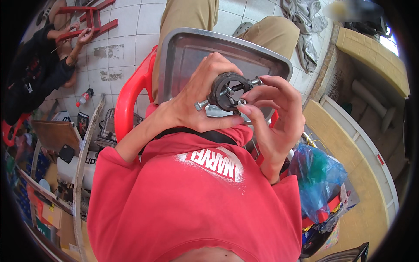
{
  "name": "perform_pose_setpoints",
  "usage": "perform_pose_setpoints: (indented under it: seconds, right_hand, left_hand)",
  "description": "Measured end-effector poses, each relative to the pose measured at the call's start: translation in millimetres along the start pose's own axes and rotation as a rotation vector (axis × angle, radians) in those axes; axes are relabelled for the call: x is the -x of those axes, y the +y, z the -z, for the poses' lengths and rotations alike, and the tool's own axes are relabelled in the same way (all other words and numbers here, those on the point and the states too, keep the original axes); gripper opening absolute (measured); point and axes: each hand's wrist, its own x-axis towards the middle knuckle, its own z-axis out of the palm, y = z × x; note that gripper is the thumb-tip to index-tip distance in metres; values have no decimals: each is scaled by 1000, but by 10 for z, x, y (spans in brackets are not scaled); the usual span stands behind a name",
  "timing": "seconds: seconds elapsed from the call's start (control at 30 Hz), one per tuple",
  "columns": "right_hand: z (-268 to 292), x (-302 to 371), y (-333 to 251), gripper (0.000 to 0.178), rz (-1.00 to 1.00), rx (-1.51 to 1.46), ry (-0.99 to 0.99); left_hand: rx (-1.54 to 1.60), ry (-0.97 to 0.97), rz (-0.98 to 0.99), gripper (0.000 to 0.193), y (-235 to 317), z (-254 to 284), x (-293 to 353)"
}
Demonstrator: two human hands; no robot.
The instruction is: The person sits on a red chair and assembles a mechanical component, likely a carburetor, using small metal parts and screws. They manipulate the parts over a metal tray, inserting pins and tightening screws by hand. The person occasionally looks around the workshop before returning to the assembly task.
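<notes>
My left hand is wrapped round a dark metal ring with bolts set through its wall toward the middle. Between thumb and fingertips, my right hand pinches a small metal nut close to the ring's right side. The ring is tilted so that its opening shows. Beneath both hands, a rectangular metal tray rests across my lap. My left palm and the ring's far-left part are partly hidden by my own fingers.
A red plastic chair is under me. To the right, a blue plastic bag sits beside a tan ledge. At the far left another person handles a red stool; a bottle lies on the tiles.
</notes>
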Motion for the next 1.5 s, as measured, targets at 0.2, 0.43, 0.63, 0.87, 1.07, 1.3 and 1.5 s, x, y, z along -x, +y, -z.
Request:
perform_pose_setpoints:
  seconds: [0.2, 0.43, 0.63, 0.87, 1.07, 1.3, 1.5]
  right_hand:
    - [-7, 3, 6, 54, 56, 69, 11]
    - [-46, 6, -45, 50, 141, 191, 44]
    - [-96, 56, -127, 44, 135, 369, 101]
    - [-39, 40, -357, 38, 37, 534, 68]
    - [31, 1, -379, 47, 199, 651, -9]
    - [52, 9, -410, 50, 182, 683, -62]
    - [51, 2, -457, 56, 177, 780, -89]
  left_hand:
    - [0, 8, 2, 73, 25, 1, -7]
    - [7, 19, -5, 71, 57, 6, -15]
    - [-66, -33, -64, 81, 23, 13, -1]
    - [-124, -27, -95, 78, 19, -40, -5]
    - [-163, -9, -119, 77, 48, -71, -12]
    - [-163, -1, -108, 74, 13, -101, 22]
    - [-195, 3, -97, 74, 25, -95, 10]
